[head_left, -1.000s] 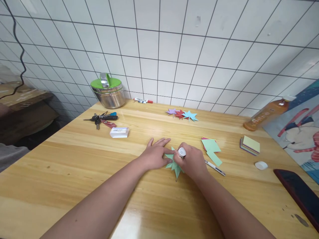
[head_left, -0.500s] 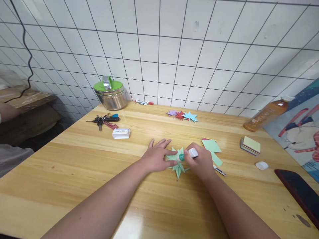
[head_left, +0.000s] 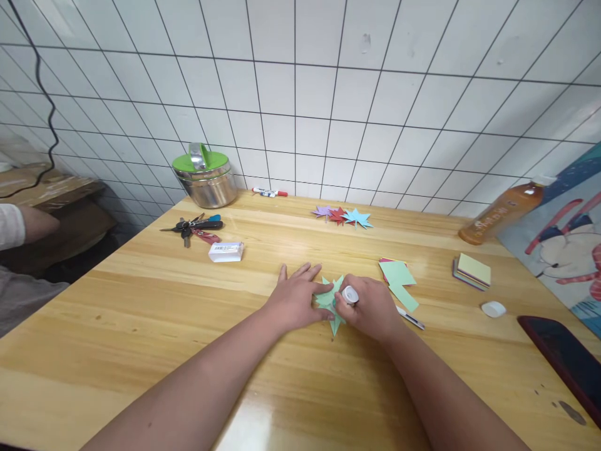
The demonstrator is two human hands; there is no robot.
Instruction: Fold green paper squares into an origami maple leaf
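A light green folded-paper maple leaf (head_left: 325,300) lies on the wooden table in front of me. My left hand (head_left: 293,300) rests flat with its fingers spread, thumb and index finger pressing on the leaf's left side. In my right hand (head_left: 374,308) is a white glue stick (head_left: 350,295), closed in the fingers and tilted, its lower end down at the leaf's middle. The fingers hide that lower end. To the right of this hand lie green paper pieces (head_left: 398,274) and a white utility knife (head_left: 410,318).
Purple, red and blue paper leaves (head_left: 357,218) lie near the wall. At right are a sticky-note stack (head_left: 473,271), a white cap (head_left: 493,309), a phone (head_left: 563,357) and a bottle (head_left: 502,213). Keys (head_left: 188,225), a small box (head_left: 226,252) and a pot (head_left: 206,181) are left.
The glue stick has shifted slightly left and stands more upright over the leaf with my right hand. My left hand stays in place. At far left, another person's forearm has come further into view.
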